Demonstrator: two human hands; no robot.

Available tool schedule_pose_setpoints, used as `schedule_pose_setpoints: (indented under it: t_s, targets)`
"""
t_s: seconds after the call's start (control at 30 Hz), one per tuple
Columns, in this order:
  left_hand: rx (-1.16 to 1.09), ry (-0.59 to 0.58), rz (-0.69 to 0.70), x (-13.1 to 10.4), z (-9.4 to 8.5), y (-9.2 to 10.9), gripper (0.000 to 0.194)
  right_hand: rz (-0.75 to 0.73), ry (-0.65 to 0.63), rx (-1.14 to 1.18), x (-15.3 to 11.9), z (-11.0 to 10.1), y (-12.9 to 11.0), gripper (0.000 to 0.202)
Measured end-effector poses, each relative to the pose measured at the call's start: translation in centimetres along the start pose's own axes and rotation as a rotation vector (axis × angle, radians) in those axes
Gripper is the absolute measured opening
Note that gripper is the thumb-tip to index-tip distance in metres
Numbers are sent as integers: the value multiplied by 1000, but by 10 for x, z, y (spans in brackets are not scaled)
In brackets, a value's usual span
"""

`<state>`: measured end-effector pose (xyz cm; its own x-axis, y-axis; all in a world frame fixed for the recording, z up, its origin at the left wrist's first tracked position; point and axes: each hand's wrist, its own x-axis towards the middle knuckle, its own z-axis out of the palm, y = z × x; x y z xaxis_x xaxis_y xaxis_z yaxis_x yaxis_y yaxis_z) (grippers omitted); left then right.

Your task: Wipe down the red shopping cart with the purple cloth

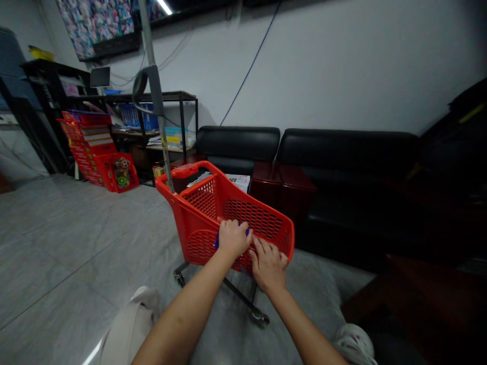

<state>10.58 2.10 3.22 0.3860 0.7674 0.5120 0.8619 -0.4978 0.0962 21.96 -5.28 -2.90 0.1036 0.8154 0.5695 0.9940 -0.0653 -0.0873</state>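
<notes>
Your forearms reach forward from the bottom of the view, side by side and uncrossed, with a pale shoe (353, 342) at the lower right. Your left hand (233, 237) is palm down, knuckles up, its fingers curled closed over a purple-blue item (216, 240) that shows at both sides of the fist; too little of it shows to tell what it is. Your right hand (268, 264) sits just beside it, slightly nearer you, back upward, fingers loosely bent and the thumb set apart; you have it against the near side of the red shopping cart (253, 205), and whether it pinches anything cannot be told. The purple-blue item is at the cart's near rim, under your left palm. The cart stands upright in front of you on casters (261, 318), on a grey, faintly shiny floor (76, 243); a metal pole (166, 157) with a grey loop grip (146, 91) rises at its handle end. Beyond it stand black sofas (238, 142) with dark red armrests, printed papers (240, 181) lying near them. Farther left you have stacked red baskets (89, 147) and a black-framed shelf (182, 95). A pale wall (342, 66) closes the room, crossed by a slanting blue cable (251, 63), with a lit screen (97, 25) at upper left.
</notes>
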Motion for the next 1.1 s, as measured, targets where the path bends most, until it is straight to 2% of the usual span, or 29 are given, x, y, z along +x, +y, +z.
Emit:
schedule_pose_setpoints:
  t_s: [0.13, 0.27, 0.33, 0.43, 0.57, 0.63, 0.73, 0.8, 0.87, 0.97, 1.1]
  targets:
    - [27, -58, 82, 6, -10, -26, 40, -37, -20, 13, -1, -5, 23, 43]
    - [74, -20, 18, 10, -15, -47, 38, -72, 8, 72, -3, 0, 35, 43]
    - [82, 15, -27, 8, -12, -44, 35, -74, 50, 97, -2, 4, 30, 42]
    - [51, 42, -32, 2, -1, -24, 33, -55, 103, 100, -1, 10, 18, 41]
    - [3, 29, 13, -5, 9, 0, 33, -104, 47, 136, 3, 12, 17, 42]
    - [-1, -10, 58, -3, 7, -2, 35, -140, -2, 169, 6, 11, 28, 43]
    - [-7, -80, 151, 2, 0, -22, 39, -135, -49, 203, 8, 10, 46, 44]
    - [-5, -81, 130, 4, -4, -37, 38, -122, -68, 232, 10, 9, 52, 46]
    - [7, -32, 58, 5, -3, -45, 36, -123, -86, 279, 11, 9, 51, 47]
    - [10, 71, -44, 1, 4, -40, 31, -112, -116, 316, 14, 9, 43, 49]
    - [-75, 92, -8, -4, 15, -26, 27, -100, -131, 303, 16, 12, 32, 48]
